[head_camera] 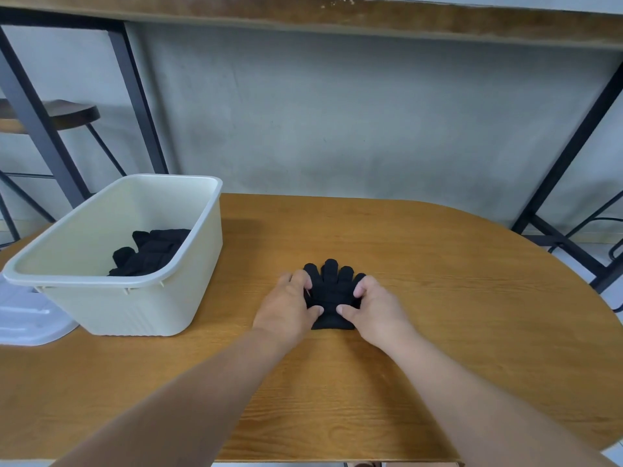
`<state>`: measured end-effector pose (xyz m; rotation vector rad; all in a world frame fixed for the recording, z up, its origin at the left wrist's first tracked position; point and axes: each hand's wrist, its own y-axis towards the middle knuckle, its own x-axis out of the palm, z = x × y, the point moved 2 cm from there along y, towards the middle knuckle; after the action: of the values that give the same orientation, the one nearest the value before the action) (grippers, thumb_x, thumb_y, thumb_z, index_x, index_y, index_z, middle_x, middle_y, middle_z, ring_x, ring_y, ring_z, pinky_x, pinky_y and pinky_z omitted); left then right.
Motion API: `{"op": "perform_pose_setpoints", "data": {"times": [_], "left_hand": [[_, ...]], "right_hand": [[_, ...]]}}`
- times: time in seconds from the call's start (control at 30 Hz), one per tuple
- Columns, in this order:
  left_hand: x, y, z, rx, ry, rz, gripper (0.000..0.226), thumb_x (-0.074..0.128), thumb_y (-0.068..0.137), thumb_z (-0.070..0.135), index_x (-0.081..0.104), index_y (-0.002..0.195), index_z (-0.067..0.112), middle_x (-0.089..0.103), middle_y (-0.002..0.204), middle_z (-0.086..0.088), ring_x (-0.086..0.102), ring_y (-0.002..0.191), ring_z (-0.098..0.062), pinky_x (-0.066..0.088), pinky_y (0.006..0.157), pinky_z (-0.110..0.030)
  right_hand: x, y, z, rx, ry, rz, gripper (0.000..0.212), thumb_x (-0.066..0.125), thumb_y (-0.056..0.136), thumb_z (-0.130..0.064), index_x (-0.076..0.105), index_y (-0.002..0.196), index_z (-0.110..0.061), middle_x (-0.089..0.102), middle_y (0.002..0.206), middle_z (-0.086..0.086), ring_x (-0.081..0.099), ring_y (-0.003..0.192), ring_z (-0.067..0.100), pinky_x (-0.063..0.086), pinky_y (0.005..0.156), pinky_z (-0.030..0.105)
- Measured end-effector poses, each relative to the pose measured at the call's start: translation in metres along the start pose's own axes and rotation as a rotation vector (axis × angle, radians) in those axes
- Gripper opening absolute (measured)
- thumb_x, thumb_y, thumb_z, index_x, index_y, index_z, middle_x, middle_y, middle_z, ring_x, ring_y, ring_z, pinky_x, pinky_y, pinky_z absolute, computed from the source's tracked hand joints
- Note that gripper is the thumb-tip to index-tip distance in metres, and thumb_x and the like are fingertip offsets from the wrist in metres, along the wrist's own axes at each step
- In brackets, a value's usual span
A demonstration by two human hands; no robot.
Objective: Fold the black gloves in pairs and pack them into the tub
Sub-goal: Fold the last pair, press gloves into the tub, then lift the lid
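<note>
A black glove pair (332,288) lies flat in the middle of the wooden table (438,298), its fingers pointing away from me. My left hand (290,306) grips its left edge, fingers curled over the top and thumb on the cloth. My right hand (374,306) grips the right edge the same way. The cream plastic tub (188,291) stands to the left on the table. Folded black gloves (148,252) lie in its near right corner.
A white plastic lid (30,318) lies partly under the tub at the table's left edge. Behind the table are a grey wall, black metal frame legs (569,156) and a dark stool (67,114) at the far left.
</note>
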<state>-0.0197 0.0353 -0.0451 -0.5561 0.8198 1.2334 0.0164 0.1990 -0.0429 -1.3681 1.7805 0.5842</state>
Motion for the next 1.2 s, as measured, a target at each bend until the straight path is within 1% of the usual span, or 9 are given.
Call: {"op": "perform_pose_setpoints", "data": {"times": [0.07,0.17,0.27,0.47,0.57,0.73,0.87,1.07,1.2], "left_hand": [[-0.003,-0.001,0.004,0.127,0.105,0.014,0.019,0.064,0.091,0.029,0.052,0.105,0.025,0.043,0.109,0.011,0.054,0.084,-0.013,0.045,0.070,-0.026],[0.002,-0.002,0.009,0.370,0.282,-0.026,0.017,0.050,0.099,0.022,0.064,0.109,0.021,0.049,0.115,0.008,0.054,0.098,-0.013,0.047,0.081,-0.027],[0.006,0.001,0.006,0.441,0.360,-0.049,0.027,0.043,0.102,0.020,0.065,0.117,0.020,0.057,0.115,0.005,0.055,0.102,-0.013,0.047,0.086,-0.028],[0.007,0.005,0.000,0.443,0.315,-0.066,0.031,0.041,0.102,0.022,0.066,0.119,0.019,0.060,0.116,0.006,0.056,0.105,-0.013,0.047,0.090,-0.030],[0.006,0.001,-0.002,0.444,0.276,-0.070,0.030,0.041,0.102,0.025,0.068,0.115,0.020,0.061,0.107,0.009,0.057,0.100,-0.012,0.047,0.086,-0.027],[0.001,-0.004,-0.005,0.402,0.239,-0.159,0.045,0.052,0.092,0.053,0.058,0.126,0.024,0.055,0.116,0.015,0.048,0.110,-0.006,0.041,0.090,-0.019],[0.000,-0.004,-0.004,0.393,0.247,-0.184,0.043,0.059,0.089,0.043,0.054,0.129,0.026,0.051,0.120,0.015,0.047,0.106,-0.006,0.039,0.085,-0.017],[0.004,-0.005,-0.002,0.378,0.235,-0.117,0.031,0.056,0.088,0.029,0.056,0.119,0.026,0.052,0.114,0.015,0.046,0.090,-0.004,0.039,0.077,-0.018],[0.004,-0.009,-0.004,0.377,0.190,-0.087,0.017,0.053,0.087,0.028,0.060,0.102,0.027,0.054,0.099,0.016,0.051,0.087,-0.006,0.045,0.074,-0.020]], "right_hand": [[0.000,-0.003,-0.003,-0.083,-0.074,0.045,0.019,0.066,0.090,-0.039,0.050,0.088,-0.028,0.050,0.093,-0.010,0.055,0.070,0.013,0.043,0.057,0.028],[0.003,-0.007,-0.008,-0.259,-0.197,0.055,0.005,0.059,0.096,-0.031,0.063,0.094,-0.029,0.046,0.102,-0.012,0.057,0.073,0.012,0.052,0.067,0.029],[0.006,-0.005,-0.009,-0.369,-0.267,0.035,0.018,0.053,0.099,-0.028,0.069,0.108,-0.027,0.050,0.109,-0.012,0.059,0.084,0.014,0.051,0.073,0.028],[0.001,-0.001,-0.004,-0.384,-0.226,-0.007,0.023,0.053,0.100,-0.029,0.073,0.109,-0.030,0.060,0.113,-0.013,0.060,0.096,0.012,0.052,0.082,0.030],[-0.002,-0.002,-0.004,-0.379,-0.213,-0.034,0.023,0.052,0.100,-0.030,0.073,0.111,-0.031,0.062,0.116,-0.013,0.060,0.099,0.011,0.052,0.084,0.030],[-0.011,-0.009,-0.003,-0.376,-0.211,-0.145,0.035,0.056,0.094,-0.043,0.064,0.127,-0.032,0.056,0.128,-0.017,0.055,0.109,0.010,0.047,0.092,0.030],[-0.014,-0.011,-0.003,-0.398,-0.279,-0.201,0.048,0.061,0.087,-0.038,0.057,0.134,-0.030,0.053,0.133,-0.017,0.050,0.120,0.012,0.045,0.098,0.031],[-0.009,-0.010,-0.002,-0.462,-0.328,-0.117,0.046,0.060,0.087,-0.030,0.057,0.132,-0.029,0.053,0.130,-0.016,0.055,0.112,0.012,0.045,0.089,0.023],[-0.005,-0.014,0.000,-0.483,-0.275,-0.080,0.035,0.055,0.087,-0.029,0.065,0.121,-0.030,0.056,0.113,-0.018,0.053,0.090,0.008,0.044,0.076,0.021]]}}
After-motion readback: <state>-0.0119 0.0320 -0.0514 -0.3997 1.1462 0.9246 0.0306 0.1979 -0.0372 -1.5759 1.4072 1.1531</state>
